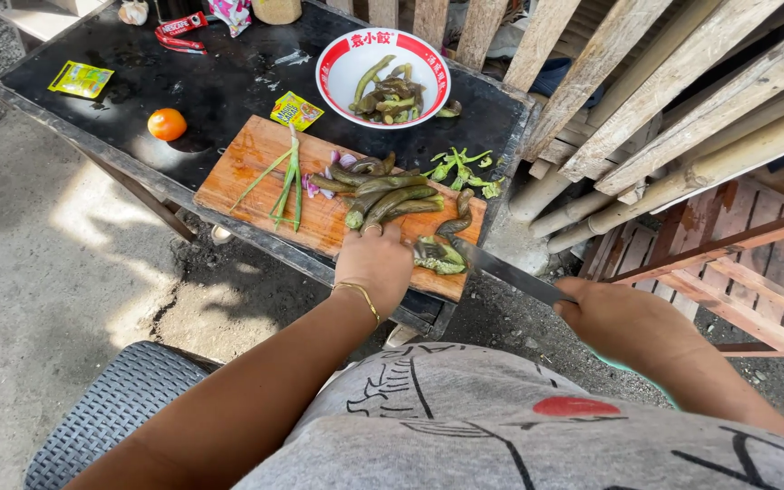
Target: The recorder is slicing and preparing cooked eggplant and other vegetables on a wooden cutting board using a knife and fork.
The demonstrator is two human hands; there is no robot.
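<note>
My left hand (374, 265) rests fingers-down on a bunch of long green eggplants (392, 201) lying on a wooden cutting board (247, 177). A thin bracelet circles that wrist. My right hand (619, 319) is closed on the handle of a knife (505, 270), whose blade points left onto the board's right end beside cut green stem caps (437, 257). Two green onion stalks (288, 181) lie across the board's middle. Pink onion scraps sit behind the eggplants.
A red-and-white bowl (338, 54) holds more eggplant pieces on the black table (210, 82). A tomato (167, 123), yellow sachets (297, 111) and trimmed green tops (465, 168) lie nearby. Bamboo and wooden slats (664, 100) stand at right; a woven seat (111, 408) is lower left.
</note>
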